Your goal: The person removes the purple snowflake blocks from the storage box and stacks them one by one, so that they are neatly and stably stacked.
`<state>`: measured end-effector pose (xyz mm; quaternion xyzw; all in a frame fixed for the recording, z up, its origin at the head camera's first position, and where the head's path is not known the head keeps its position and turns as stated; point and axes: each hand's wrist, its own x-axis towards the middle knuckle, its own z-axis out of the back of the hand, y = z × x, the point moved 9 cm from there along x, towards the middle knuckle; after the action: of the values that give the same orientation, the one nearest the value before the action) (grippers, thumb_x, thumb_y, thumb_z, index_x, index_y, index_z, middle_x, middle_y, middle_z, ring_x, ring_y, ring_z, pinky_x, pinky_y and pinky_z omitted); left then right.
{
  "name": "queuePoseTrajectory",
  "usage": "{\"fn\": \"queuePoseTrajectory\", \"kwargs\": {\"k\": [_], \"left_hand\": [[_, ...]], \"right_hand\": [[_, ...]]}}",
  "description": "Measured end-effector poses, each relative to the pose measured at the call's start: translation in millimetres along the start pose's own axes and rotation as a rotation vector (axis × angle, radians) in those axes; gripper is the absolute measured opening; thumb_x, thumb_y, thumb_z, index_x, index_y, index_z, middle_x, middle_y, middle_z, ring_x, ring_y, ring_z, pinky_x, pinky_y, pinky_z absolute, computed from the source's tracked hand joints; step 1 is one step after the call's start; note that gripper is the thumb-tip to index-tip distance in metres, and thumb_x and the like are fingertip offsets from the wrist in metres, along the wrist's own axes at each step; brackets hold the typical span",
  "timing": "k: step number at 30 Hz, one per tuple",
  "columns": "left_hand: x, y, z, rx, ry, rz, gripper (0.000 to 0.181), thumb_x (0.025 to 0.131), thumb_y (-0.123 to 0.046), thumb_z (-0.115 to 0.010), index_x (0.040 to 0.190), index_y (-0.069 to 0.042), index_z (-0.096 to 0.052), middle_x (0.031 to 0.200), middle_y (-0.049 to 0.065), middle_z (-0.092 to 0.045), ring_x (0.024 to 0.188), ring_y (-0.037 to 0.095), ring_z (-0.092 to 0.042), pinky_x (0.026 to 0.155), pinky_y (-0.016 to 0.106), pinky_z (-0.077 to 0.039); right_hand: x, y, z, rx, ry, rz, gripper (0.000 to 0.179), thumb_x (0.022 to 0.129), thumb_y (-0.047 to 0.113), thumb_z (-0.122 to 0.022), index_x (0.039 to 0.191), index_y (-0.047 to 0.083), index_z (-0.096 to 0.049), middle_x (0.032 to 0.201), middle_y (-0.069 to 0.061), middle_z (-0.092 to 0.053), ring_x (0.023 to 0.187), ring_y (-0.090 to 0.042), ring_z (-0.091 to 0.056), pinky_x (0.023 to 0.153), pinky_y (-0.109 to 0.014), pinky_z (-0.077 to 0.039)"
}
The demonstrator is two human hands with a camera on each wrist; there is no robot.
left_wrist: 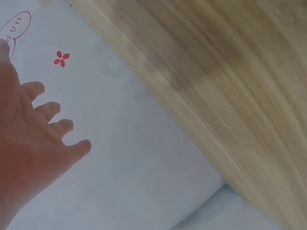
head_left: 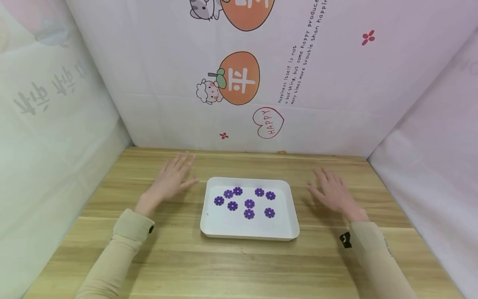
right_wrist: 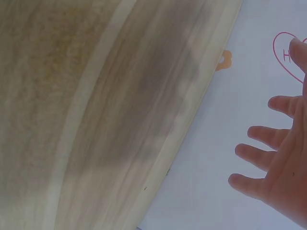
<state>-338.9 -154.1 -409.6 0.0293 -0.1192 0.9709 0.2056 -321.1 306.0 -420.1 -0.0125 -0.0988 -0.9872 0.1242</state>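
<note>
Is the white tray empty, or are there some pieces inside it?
Not empty, yet far from full: nine purple pieces lie scattered inside the white tray, with bare floor visible around them.

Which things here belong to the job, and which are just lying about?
Likely part of the job:
- white tray between the hands
- nine purple flower-shaped pieces in it
- left hand and right hand, both holding nothing

Apparently just surroundings:
- wooden tabletop
- printed backdrop behind
</note>
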Motion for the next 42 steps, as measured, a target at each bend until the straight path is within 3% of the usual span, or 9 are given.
{"fn": "queuePoseTrajectory", "kwargs": {"k": [14,22,30,42], "left_hand": [[-2.9,-13.2,-10.0,-0.033,-0.004,-0.084,0.084,0.098,-0.051,-0.052,0.159,-0.008,-0.014,0.167,0.014,-0.006,0.155,0.041,-0.007,0.126,0.06,-0.005],[-4.9,-22.7,-12.7,-0.049,0.027,-0.09,0.085,0.098,-0.055,-0.048,0.159,-0.011,-0.011,0.167,0.012,-0.004,0.155,0.037,-0.008,0.127,0.055,-0.005],[-6.0,-31.4,-15.3,-0.069,0.018,-0.122,0.084,0.097,-0.05,-0.056,0.158,-0.006,-0.019,0.167,0.014,-0.011,0.155,0.036,-0.012,0.127,0.056,-0.011],[-4.8,-43.3,-21.1,-0.061,0.026,-0.164,0.083,0.097,-0.051,-0.056,0.157,-0.004,-0.024,0.165,0.015,-0.02,0.153,0.038,-0.022,0.126,0.058,-0.017]], "right_hand": [[-1.9,16.3,1.8,0.011,-0.062,0.079,0.072,0.103,0.048,-0.046,0.152,-0.001,-0.031,0.157,-0.033,-0.027,0.14,-0.054,-0.032,0.114,-0.07,-0.027],[-2.3,28.5,0.3,0.065,-0.048,0.101,0.073,0.102,0.048,-0.048,0.152,-0.002,-0.032,0.157,-0.031,-0.029,0.142,-0.052,-0.031,0.115,-0.068,-0.029],[-4.5,39.2,2.6,0.101,-0.055,0.124,0.069,0.101,0.041,-0.053,0.152,0.0,-0.033,0.156,-0.028,-0.033,0.141,-0.049,-0.033,0.114,-0.067,-0.032],[-5.0,48.5,-0.3,0.175,-0.048,0.149,0.066,0.101,0.037,-0.056,0.149,-0.002,-0.036,0.153,-0.029,-0.036,0.14,-0.049,-0.035,0.113,-0.068,-0.033]]}}
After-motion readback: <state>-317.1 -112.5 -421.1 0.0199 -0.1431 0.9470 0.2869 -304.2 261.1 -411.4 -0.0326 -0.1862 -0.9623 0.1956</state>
